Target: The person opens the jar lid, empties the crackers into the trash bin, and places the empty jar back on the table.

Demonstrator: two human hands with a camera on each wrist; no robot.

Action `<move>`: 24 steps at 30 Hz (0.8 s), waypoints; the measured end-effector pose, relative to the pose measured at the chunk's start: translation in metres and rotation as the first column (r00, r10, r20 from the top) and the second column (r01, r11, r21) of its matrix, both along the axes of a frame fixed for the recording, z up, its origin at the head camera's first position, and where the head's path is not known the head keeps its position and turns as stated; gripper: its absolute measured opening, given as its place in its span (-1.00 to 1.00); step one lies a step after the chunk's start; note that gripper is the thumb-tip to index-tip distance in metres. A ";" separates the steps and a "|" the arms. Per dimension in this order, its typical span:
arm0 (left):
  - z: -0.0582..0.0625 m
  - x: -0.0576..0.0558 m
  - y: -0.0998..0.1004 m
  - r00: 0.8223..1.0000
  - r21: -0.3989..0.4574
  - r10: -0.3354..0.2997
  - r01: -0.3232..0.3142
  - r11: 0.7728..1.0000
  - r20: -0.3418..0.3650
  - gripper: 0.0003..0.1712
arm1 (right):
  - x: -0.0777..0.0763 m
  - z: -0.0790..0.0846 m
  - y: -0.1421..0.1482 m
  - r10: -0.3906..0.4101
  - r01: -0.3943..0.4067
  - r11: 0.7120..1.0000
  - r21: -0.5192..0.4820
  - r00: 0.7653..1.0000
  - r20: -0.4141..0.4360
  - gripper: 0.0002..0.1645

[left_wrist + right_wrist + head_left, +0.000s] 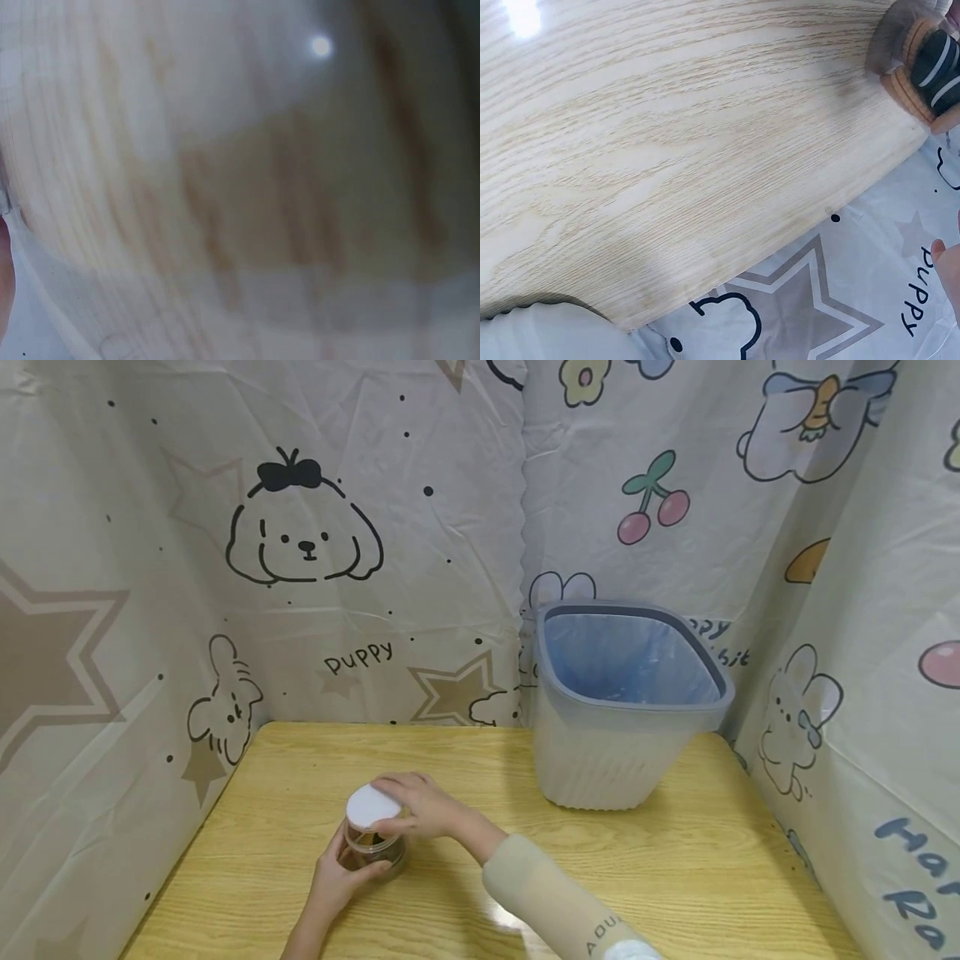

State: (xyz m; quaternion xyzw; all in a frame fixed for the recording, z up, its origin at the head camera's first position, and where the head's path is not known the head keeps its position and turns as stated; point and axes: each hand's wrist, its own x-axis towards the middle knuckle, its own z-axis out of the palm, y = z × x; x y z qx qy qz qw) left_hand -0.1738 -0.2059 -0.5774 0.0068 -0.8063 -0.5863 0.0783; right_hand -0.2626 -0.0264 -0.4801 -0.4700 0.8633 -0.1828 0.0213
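Observation:
A clear jar (381,852) stands near the front left of the table, with its white lid (367,808) at the top. My left hand (332,878) holds the jar's side, thumb across the front. Reaching from the right, my right hand (429,807) grips the lid's edge between thumb and fingers. Whether the lid sits fully on the jar, I cannot tell. Dark sandwich cookies (934,58) and tan sandwich cookies (906,94) show inside the jar in the right wrist view. Blurred wood grain fills most of the left wrist view.
A pale wastebasket (607,752) with a grey-blue rim and a blue inside stands at the table's back right. Printed curtains (450,568) hang behind and on both sides of the wooden table (637,877).

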 end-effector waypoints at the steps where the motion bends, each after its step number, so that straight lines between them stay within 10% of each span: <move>1: -0.002 -0.001 -0.001 1.000 0.002 -0.004 0.004 1.000 -0.004 0.12 | -0.001 0.000 0.002 -0.006 0.006 1.000 -0.005 1.000 0.006 -0.22; 24: -0.006 -0.005 0.000 0.998 0.039 -0.023 0.026 0.999 -0.056 0.04 | -0.006 -0.004 0.038 -0.091 0.089 0.994 -0.056 0.995 -0.030 -0.15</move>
